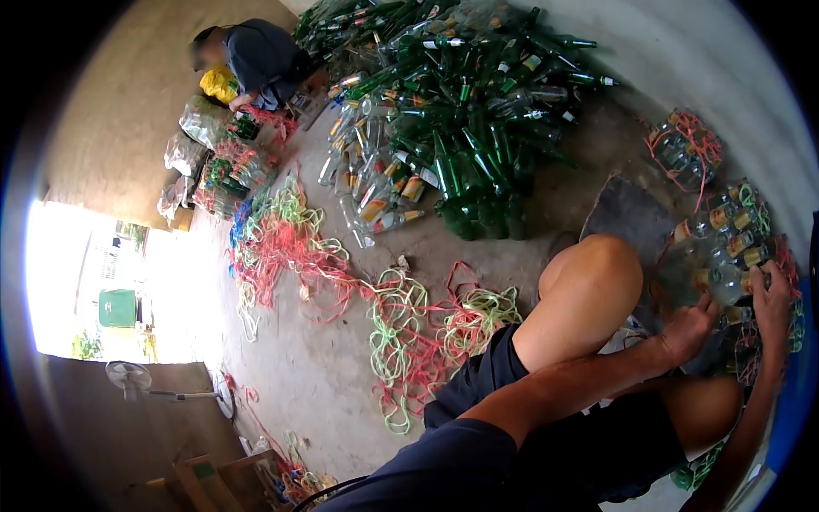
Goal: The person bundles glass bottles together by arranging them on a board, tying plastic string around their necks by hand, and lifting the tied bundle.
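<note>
At the right, several clear glass bottles [729,279] with tan labels lie side by side in a stack. My left hand [687,328] is closed, its fingers at a blurred clear glass bottle [678,271] on the near side. Above and to the right, my right hand [770,294] has bent fingers pressed on the end of another bottle in the stack. Red and green netting cord [785,256] runs along the stack's outer edge. Part of the bottles is hidden behind my hands and knee.
A large heap of green and clear bottles [465,128] covers the floor ahead. Tangled red and green cord [401,324] lies left of my knee. A tied bottle bundle [687,149] stands by the wall. Another person [260,64] bends over bundles at the upper left.
</note>
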### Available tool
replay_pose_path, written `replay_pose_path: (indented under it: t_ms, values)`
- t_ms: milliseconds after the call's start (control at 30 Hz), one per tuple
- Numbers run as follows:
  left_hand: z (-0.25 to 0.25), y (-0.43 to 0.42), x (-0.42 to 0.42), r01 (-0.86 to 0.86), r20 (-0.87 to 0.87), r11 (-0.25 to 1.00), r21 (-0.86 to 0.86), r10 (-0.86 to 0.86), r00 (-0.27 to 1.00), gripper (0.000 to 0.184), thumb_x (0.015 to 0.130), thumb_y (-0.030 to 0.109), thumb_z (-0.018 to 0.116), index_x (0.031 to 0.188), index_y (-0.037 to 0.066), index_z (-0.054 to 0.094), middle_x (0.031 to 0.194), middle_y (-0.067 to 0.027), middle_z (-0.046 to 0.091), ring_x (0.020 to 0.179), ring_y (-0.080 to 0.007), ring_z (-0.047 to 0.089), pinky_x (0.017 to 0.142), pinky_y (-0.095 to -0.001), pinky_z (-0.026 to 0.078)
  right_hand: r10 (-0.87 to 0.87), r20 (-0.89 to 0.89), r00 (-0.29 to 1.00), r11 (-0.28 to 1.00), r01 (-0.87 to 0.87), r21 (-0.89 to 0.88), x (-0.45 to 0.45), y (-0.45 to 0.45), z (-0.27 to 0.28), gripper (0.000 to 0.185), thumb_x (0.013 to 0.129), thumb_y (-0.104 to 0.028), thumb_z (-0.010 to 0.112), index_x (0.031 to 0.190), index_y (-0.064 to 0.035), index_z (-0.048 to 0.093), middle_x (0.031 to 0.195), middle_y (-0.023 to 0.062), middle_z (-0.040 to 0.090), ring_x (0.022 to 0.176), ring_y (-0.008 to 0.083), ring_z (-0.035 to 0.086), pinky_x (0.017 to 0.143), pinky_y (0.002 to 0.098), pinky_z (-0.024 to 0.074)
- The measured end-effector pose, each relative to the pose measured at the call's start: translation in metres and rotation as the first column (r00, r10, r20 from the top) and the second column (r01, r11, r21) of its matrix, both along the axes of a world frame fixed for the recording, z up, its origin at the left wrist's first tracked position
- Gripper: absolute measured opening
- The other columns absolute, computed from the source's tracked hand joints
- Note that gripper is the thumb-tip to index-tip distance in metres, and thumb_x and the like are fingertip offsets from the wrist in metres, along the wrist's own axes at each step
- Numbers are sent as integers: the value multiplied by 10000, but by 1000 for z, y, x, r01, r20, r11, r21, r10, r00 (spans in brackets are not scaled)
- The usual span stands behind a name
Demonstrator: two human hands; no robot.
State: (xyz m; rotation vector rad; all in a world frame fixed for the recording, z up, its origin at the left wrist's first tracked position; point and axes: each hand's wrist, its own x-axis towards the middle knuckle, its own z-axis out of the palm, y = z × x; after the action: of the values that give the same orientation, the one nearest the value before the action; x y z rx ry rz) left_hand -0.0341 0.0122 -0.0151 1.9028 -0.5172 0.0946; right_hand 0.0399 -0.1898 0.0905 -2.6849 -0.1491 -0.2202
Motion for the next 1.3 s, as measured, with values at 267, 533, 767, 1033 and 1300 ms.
replay_pose_path:
  t_ms: [267, 533, 767, 1033, 1300]
  values:
    - [-12, -8, 4, 8, 34, 1000, -12, -7, 999, 398, 795, 18, 748, 1118, -48, 526, 1115, -265, 587, 855, -493, 680, 727, -552, 560, 16, -15, 1000, 993, -18, -116, 2, 11, -29, 264, 1025, -231, 617, 997, 31, 595, 866, 240, 660, 818, 408, 648, 753, 476, 484]
    - [-24, -17, 11, 2, 39, 1000, 10, -2, 999, 342, 764, -20, 678, 1075, -61, 541, 1040, -261, 595, 816, -477, 689, 710, -546, 563, 33, -120, 992, 995, -44, -93, 11, 19, -53, 197, 999, -180, 648, 1094, -8, 645, 959, 229, 694, 887, 408, 692, 712, 482, 530]
    - [-12, -12, 8, -9, 18, 1000, -23, 10, 1000, 323, 772, -29, 659, 1071, -61, 544, 1044, -260, 593, 820, -474, 687, 711, -545, 559, 51, -188, 981, 960, -100, -261, 12, 26, -42, 243, 978, -157, 654, 1162, 1, 636, 1000, 250, 691, 951, 444, 675, 780, 505, 519]
    - [-17, -15, 8, -8, 29, 995, -96, 11, 1000, 338, 793, 10, 710, 1074, -51, 532, 1050, -263, 588, 843, -485, 675, 719, -547, 554, 125, -234, 964, 960, -177, -218, 18, 13, -48, 259, 974, -166, 660, 1151, 20, 629, 1014, 261, 689, 955, 459, 661, 791, 499, 505]
    - [-21, -20, 8, -26, 50, 998, -64, 29, 998, 344, 790, 18, 721, 1066, -41, 524, 1042, -257, 586, 833, -488, 672, 718, -553, 552, 63, -247, 967, 986, -100, -137, 6, 33, -28, 265, 1066, -233, 553, 1088, 21, 622, 978, 240, 696, 931, 430, 665, 785, 504, 505]
